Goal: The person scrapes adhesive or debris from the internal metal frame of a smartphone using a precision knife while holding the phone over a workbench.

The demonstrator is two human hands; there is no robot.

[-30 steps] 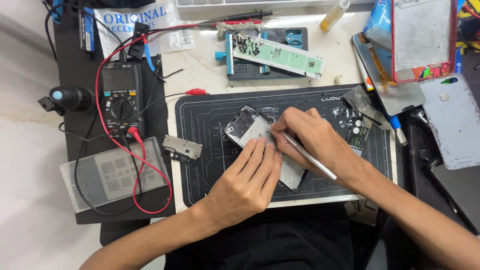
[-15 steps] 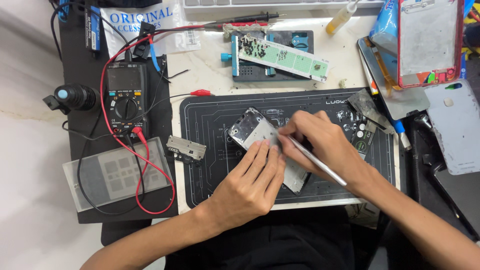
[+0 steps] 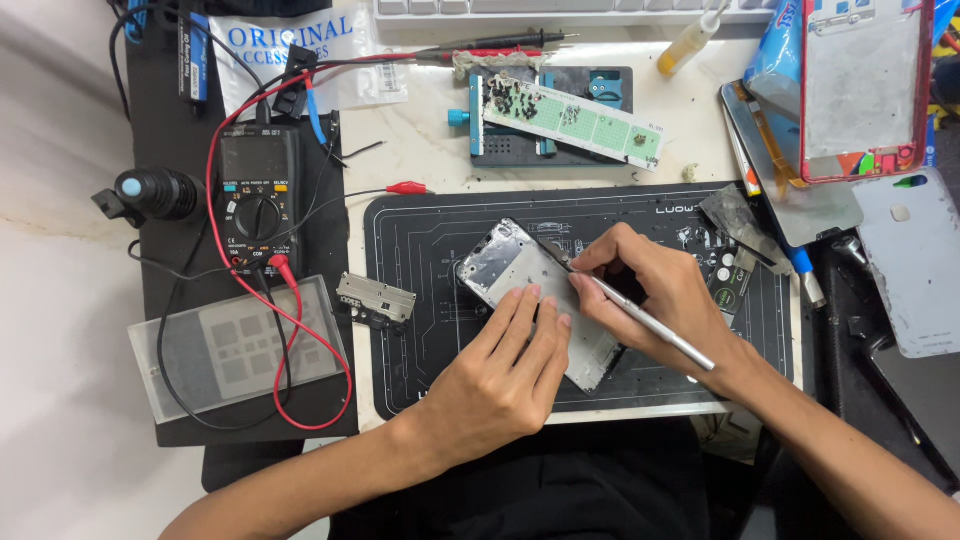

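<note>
the silver phone frame (image 3: 540, 300) lies flat on the black work mat (image 3: 420, 330), its long axis running diagonally from the mat's upper left toward its lower right. left of the mat sit a multimeter (image 3: 260, 195) with red leads and a clear plastic tray (image 3: 240, 345) on the pale surface (image 3: 420, 150). the left hand (image 3: 505, 375) presses flat on the frame, fingers spread and straight. the right hand (image 3: 655, 295) has its fingers pinched closed around a metal tool (image 3: 630, 310), tip against the frame's upper edge.
</note>
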